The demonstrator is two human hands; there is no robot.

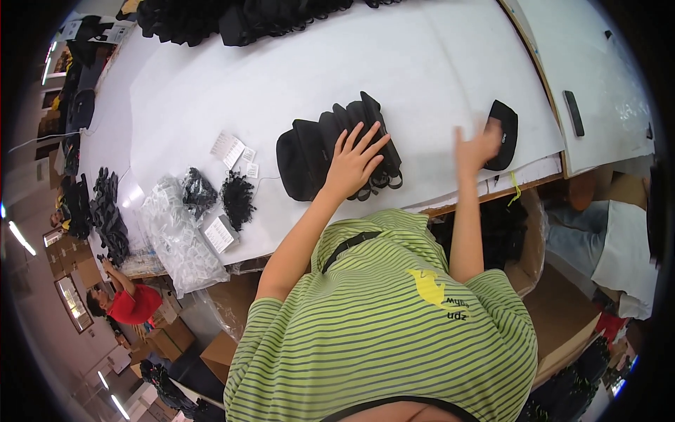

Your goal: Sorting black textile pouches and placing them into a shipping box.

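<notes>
A row of black fabric pouches (304,158) leans together on the white table, with small loops along the near edge. My left hand (354,160) lies across these pouches, fingers spread and flat on top. Off to the right, a single flat black pouch (505,133) with a small pale label rests near the table's edge. My right hand (478,149) is at its left side, thumb apart from the other fingers. Motion blurs this hand, so whether it grips the pouch or only touches it cannot be made out.
Left of the row lie a pile of small black cords (238,199), white printed tags (227,148) and a clear plastic bag (172,228). Black goods (260,20) are heaped at the far edge. A phone (574,113) lies on the right-hand table. A person in red (137,304) works at the left.
</notes>
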